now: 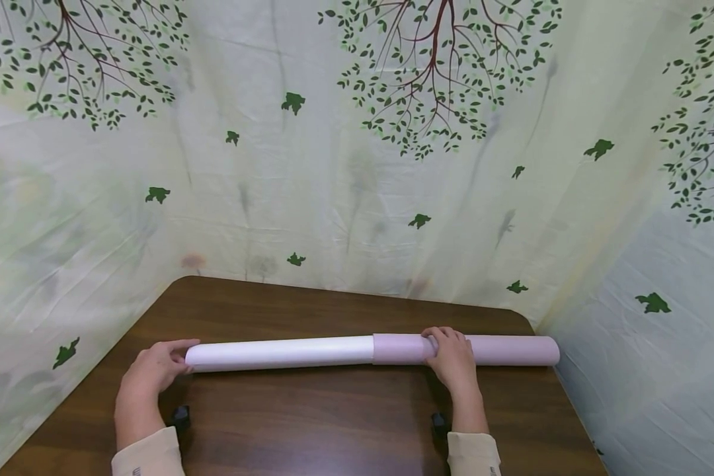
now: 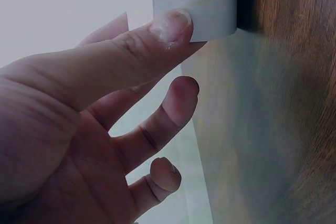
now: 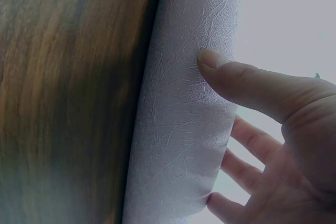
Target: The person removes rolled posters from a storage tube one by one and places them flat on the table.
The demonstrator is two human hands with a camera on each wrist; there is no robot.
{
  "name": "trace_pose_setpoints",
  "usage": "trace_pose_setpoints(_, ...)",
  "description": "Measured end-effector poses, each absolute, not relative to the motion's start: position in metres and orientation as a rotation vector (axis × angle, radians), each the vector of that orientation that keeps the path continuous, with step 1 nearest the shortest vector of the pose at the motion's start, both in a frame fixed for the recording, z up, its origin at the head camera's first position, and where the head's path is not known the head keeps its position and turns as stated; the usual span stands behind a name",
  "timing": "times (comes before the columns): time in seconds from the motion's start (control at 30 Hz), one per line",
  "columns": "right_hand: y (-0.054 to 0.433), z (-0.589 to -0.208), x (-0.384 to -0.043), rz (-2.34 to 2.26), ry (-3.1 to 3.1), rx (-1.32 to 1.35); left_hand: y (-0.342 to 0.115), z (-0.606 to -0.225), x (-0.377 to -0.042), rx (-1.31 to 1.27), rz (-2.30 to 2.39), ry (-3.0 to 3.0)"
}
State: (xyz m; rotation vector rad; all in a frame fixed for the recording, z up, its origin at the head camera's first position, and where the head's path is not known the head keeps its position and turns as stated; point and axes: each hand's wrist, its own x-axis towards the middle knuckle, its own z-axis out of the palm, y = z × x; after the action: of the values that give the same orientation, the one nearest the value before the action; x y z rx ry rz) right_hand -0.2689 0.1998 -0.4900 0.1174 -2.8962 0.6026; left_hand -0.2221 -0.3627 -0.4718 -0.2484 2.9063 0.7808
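Note:
A long roll lies across the table, a white tube (image 1: 279,354) on the left and a wider pale pink roll (image 1: 514,350) on the right. My left hand (image 1: 155,365) pinches the white tube's left end between thumb and fingers. In the left wrist view the thumb (image 2: 173,27) presses the tube's end (image 2: 210,3), while the lower fingers stay off it. My right hand (image 1: 454,357) grips the pink roll near its left part. The right wrist view shows the thumb (image 3: 215,61) on its creased, embossed surface (image 3: 178,114), with the other fingers at the far side.
The brown wooden table (image 1: 309,423) extends around the roll. A pale curtain (image 1: 345,185) printed with branches and green leaves surrounds the table's back and sides. A small black object appears beside each wrist, on the left (image 1: 181,418) and on the right (image 1: 439,424).

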Motion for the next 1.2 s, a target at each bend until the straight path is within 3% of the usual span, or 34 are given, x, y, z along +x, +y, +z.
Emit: trace_pose_setpoints(1.2,0.204,-0.484,-0.264,0.541,-2.929,-0.043,-0.377,-0.469,-0.213,-0.308,0.753,2.874)
